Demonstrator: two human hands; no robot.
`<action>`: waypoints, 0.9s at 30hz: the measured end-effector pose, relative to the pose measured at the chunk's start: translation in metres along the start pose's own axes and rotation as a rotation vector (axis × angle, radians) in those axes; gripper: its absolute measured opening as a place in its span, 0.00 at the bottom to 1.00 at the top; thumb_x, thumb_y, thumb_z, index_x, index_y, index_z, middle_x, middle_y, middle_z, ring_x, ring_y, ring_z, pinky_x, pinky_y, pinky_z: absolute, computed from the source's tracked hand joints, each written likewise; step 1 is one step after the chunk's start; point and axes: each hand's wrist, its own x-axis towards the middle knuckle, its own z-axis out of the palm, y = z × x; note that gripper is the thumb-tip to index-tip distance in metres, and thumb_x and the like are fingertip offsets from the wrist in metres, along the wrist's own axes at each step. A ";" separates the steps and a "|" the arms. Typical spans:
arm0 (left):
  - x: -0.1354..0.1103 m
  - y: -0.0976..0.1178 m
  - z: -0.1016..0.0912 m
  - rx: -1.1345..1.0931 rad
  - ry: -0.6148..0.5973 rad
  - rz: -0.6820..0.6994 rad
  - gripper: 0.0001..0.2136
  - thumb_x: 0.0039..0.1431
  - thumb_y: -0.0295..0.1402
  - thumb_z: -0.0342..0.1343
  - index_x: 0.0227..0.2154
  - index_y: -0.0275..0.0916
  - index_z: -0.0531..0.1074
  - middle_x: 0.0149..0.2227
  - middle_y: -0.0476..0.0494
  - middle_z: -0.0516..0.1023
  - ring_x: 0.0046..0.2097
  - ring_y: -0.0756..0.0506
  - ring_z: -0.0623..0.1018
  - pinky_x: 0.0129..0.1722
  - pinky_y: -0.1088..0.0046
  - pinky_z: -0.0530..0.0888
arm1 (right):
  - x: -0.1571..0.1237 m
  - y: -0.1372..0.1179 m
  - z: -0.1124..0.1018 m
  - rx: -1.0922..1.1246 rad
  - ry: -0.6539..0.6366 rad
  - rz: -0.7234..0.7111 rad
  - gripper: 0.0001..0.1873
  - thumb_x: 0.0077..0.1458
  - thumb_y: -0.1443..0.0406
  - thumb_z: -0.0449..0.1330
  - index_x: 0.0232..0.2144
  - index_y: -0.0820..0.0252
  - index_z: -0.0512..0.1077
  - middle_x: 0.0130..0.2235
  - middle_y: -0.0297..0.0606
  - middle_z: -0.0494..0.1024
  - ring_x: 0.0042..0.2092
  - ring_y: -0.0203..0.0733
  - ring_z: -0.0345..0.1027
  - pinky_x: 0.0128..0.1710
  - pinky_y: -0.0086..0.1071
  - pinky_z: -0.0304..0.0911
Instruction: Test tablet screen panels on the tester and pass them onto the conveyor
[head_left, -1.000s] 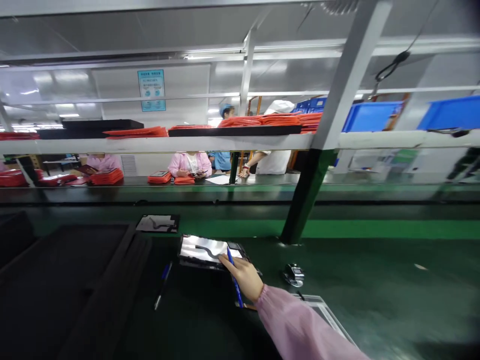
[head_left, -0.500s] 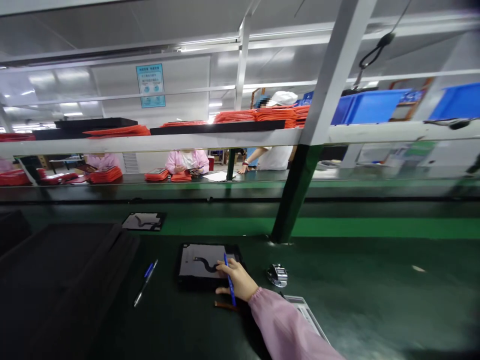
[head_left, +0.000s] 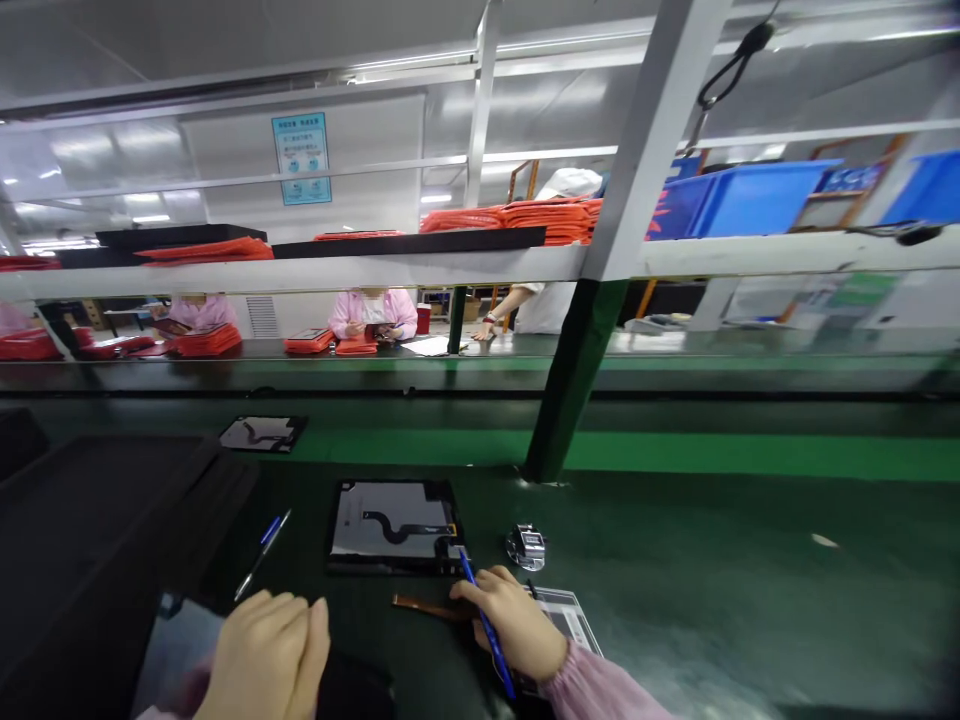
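- My right hand (head_left: 517, 620), lower middle of the frame, is partly curled, with a blue pen (head_left: 491, 637) held slanting among the fingers; its upper end reaches near the lower right corner of the middle panel
- My left hand (head_left: 266, 650), lower left, has its fingers folded in; it is beside a shiny panel (head_left: 176, 655) at the bottom edge, though I cannot tell whether it grips it
- The middle panel (head_left: 349, 540) lies flat just left of centre, pale back up, a dark ribbon (head_left: 409, 530) bent across it; I judge it laid out, but see nothing that proves it finished
- A brown strip (head_left: 424, 606) lies below that panel, apart from it, by my right fingers; so it looks unattached
- A third panel (head_left: 262, 434) lies farther up and left, also ribboned, with neither hand on it; whether it is done or waiting I cannot tell
- A metal counter (head_left: 527, 546) sits right of the middle panel; its reading is too small to make out, so it gives me no tally
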 end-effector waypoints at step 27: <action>0.071 0.030 0.141 -0.205 -0.497 -0.039 0.21 0.67 0.38 0.38 0.29 0.38 0.75 0.36 0.39 0.78 0.41 0.43 0.77 0.42 0.70 0.69 | 0.010 -0.016 0.029 0.174 0.354 0.030 0.17 0.44 0.66 0.63 0.40 0.54 0.71 0.34 0.36 0.77 0.38 0.46 0.70 0.39 0.38 0.66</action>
